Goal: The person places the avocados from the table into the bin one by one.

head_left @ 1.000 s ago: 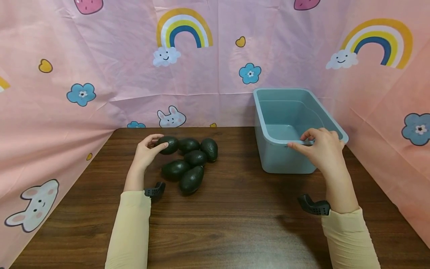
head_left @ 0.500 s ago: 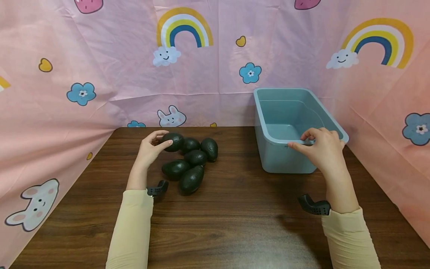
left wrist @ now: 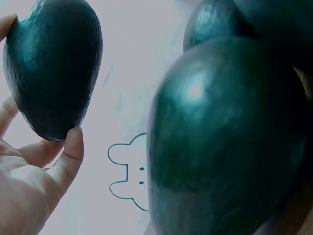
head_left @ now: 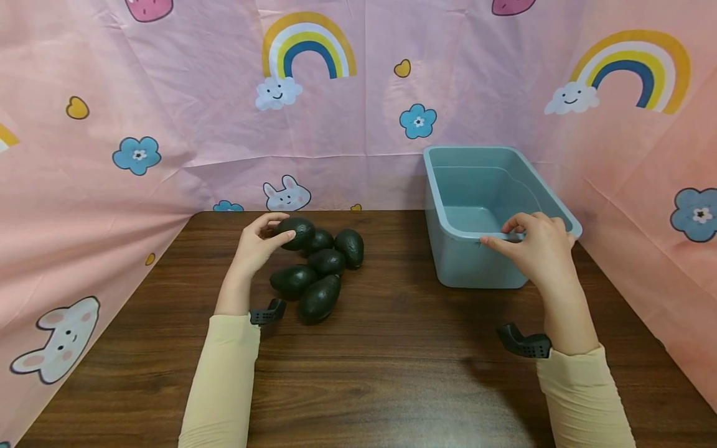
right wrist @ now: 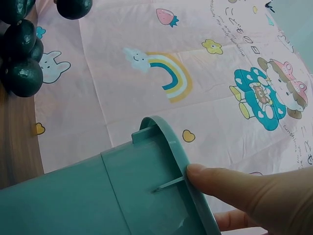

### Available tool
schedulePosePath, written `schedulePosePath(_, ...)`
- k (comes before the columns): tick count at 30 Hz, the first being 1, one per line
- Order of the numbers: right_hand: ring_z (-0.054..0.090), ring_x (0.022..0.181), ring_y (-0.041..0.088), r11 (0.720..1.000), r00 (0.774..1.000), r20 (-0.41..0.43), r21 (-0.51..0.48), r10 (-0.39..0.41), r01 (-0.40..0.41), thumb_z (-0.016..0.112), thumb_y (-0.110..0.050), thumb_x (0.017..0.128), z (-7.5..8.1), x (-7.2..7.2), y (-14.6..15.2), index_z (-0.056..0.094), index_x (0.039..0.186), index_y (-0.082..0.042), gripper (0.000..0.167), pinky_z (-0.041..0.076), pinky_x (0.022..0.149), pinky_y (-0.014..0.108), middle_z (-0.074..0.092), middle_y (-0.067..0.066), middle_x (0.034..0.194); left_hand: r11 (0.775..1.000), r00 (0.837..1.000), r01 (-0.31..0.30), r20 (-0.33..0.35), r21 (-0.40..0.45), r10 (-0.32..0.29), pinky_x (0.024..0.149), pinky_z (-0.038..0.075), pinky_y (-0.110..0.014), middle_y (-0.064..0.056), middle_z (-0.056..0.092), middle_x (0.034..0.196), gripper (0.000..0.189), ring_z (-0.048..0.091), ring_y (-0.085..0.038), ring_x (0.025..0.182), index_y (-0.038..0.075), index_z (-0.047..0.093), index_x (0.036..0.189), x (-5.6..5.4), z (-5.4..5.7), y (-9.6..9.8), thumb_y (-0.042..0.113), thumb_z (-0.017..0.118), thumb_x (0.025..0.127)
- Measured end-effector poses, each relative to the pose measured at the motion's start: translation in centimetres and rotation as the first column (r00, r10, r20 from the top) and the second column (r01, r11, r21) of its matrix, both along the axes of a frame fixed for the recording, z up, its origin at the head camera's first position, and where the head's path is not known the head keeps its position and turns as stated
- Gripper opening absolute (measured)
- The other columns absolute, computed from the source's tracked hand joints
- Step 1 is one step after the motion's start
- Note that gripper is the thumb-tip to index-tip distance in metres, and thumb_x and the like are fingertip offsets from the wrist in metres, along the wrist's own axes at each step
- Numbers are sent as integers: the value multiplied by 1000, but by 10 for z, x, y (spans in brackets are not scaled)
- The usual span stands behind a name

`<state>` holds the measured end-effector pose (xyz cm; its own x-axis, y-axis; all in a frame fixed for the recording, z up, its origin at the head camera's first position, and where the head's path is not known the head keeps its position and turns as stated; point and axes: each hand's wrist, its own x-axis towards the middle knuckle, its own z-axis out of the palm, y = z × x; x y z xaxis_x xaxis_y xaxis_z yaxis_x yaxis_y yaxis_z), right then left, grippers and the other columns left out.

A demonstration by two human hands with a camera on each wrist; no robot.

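My left hand (head_left: pixel 255 249) grips a dark green avocado (head_left: pixel 298 233) between thumb and fingers at the back left. In the left wrist view that avocado (left wrist: pixel 54 68) hangs narrow end down, with fingertips at its sides and lower end. Beside it on the table, several more avocados (head_left: pixel 319 300) lie in a close cluster; a large one (left wrist: pixel 225 137) fills the right of the left wrist view. My right hand (head_left: pixel 539 249) pinches the near rim of a blue-green plastic bin (head_left: pixel 482 264). The thumb lies outside the rim and the fingers inside.
The dark wooden table (head_left: pixel 370 373) runs back to a pink printed cloth (head_left: pixel 358 130) hung behind and along both sides. The bin stands at the back right, its open top upward, nothing showing inside. A black wrist mount (head_left: pixel 523 342) sticks out from the right sleeve.
My left hand has lifted the avocado and carried it a little right and back, so it now overlaps the avocado behind it. The right hand and bin have stayed put.
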<state>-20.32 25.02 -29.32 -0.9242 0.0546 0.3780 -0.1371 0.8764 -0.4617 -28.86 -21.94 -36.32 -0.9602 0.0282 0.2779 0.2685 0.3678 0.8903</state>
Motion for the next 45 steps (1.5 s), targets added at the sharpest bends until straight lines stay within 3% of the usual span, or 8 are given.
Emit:
schedulePosePath(3, 40, 99, 44, 1000, 1000, -5, 3, -2, 2, 73, -55, 78, 0, 0, 1, 65, 90, -6, 51, 22, 82, 70, 54, 17, 98, 1000, 1000, 23, 20, 10, -23, 78, 44, -32, -15, 56, 119, 47, 51, -23, 97, 7, 56, 131, 4, 8, 5, 22, 70, 89)
schedulePosePath(10, 40, 99, 45, 1000, 1000, -9, 1, 1, -1, 74, -53, 78, 0, 1, 0, 65, 89, -6, 50, 21, 82, 71, 54, 18, 98, 998, 998, 68, 14, 1, -68, 79, 44, -33, -22, 54, 120, 46, 50, -29, 99, -2, 53, 131, 28, 35, 24, 14, 67, 90)
schedulePosePath(15, 40, 99, 44, 1000, 1000, -13, -4, 4, -4, 74, -52, 78, 0, 2, -1, 65, 89, -5, 49, 21, 82, 71, 54, 18, 99, 997, 996, 82, 24, -11, -82, 81, 44, -34, -22, 54, 121, 45, 51, -29, 101, -2, 54, 130, 32, 40, 31, 14, 67, 90)
schedulePosePath(22, 40, 99, 44, 1000, 1000, -10, 0, 3, -3, 73, -53, 79, 0, 1, -2, 65, 90, -5, 50, 22, 82, 70, 54, 19, 99, 993, 992, 120, 37, 0, -120, 86, 42, -43, -22, 52, 124, 47, 49, -34, 106, -1, 54, 131, 27, 36, 37, 13, 68, 89)
schedulePosePath(27, 40, 100, 45, 1000, 1000, -14, 2, 2, -2, 74, -53, 79, 0, 1, -2, 65, 90, -5, 50, 22, 82, 70, 55, 19, 99, 990, 989, 141, 35, 13, -141, 90, 41, -45, -17, 54, 124, 47, 49, -31, 110, 6, 56, 131, 11, 25, 40, 19, 71, 88)
schedulePosePath(31, 40, 99, 44, 1000, 1000, -14, 3, 1, -1, 74, -53, 78, 0, 1, -1, 65, 90, -5, 50, 23, 81, 70, 55, 19, 98, 988, 988, 156, -6, 12, -156, 87, 44, -41, -13, 57, 121, 46, 51, -26, 106, 10, 58, 129, 1, 20, 45, 25, 72, 87)
schedulePosePath(38, 40, 99, 43, 1000, 1000, 5, 15, 4, -4, 73, -55, 78, 2, 0, 0, 65, 90, -6, 51, 23, 81, 70, 55, 18, 99, 974, 975, 222, -6, 51, -222, 84, 44, -37, -22, 55, 122, 43, 52, -27, 101, -2, 55, 128, 24, 53, 69, 10, 67, 89)
schedulePosePath(45, 40, 100, 44, 1000, 1000, 25, 29, 6, -6, 72, -56, 79, 4, 1, 1, 65, 92, -6, 52, 23, 81, 70, 54, 18, 100, 961, 965, 260, -46, 94, -257, 79, 44, -35, -18, 57, 121, 42, 52, -26, 99, 2, 58, 128, 3, 42, 79, 9, 69, 88)
